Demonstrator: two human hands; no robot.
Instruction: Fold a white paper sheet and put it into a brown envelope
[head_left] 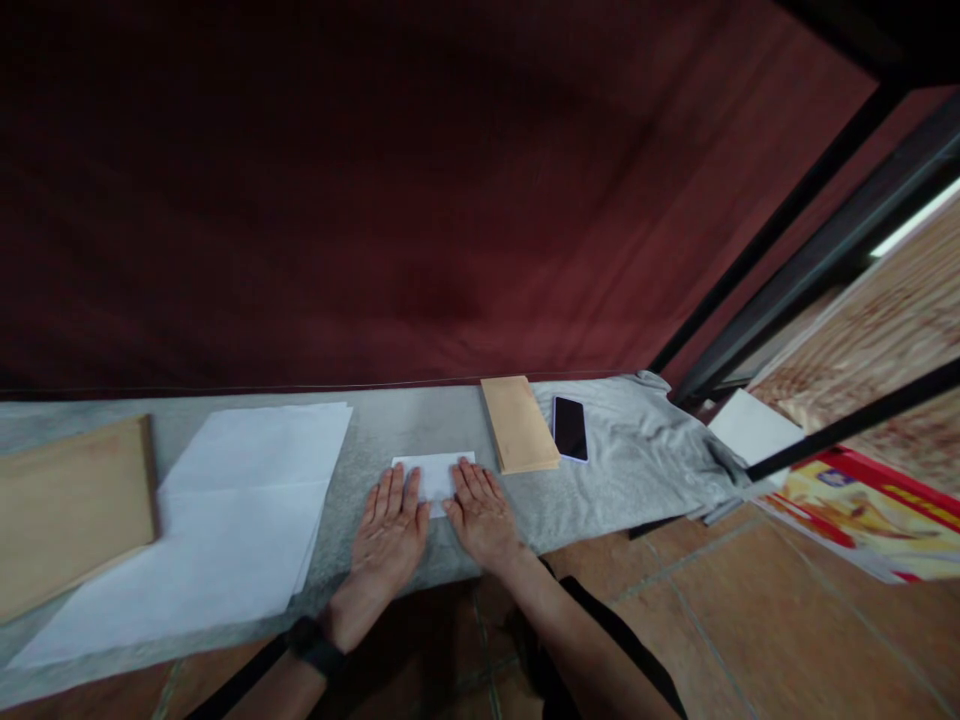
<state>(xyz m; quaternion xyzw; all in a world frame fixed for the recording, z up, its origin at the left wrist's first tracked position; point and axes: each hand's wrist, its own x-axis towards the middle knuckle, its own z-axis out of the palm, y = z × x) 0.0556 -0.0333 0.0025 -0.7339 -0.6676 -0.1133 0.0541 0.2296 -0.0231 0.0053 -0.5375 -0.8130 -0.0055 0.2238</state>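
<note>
A small white sheet of paper [435, 478], seemingly folded, lies flat on the grey cloth that covers the bench [405, 415]. My left hand [390, 525] rests palm down on its left side, fingers stretched forward. On the paper's right side lies my right hand [480, 510], also flat with fingers extended. Both thumbs point inward over the near part of the paper, and the palms hide its side edges. Just right of my right hand sits a small stack of brown envelopes [520, 425].
A phone [570, 430] lies right of the envelopes. Large white sheets [232, 520] are spread at the left, partly under a thick brown package [71, 510]. A dark red curtain [375, 200] hangs behind the bench. Black metal bars [780, 225] and a colourful box [862, 510] stand at the right.
</note>
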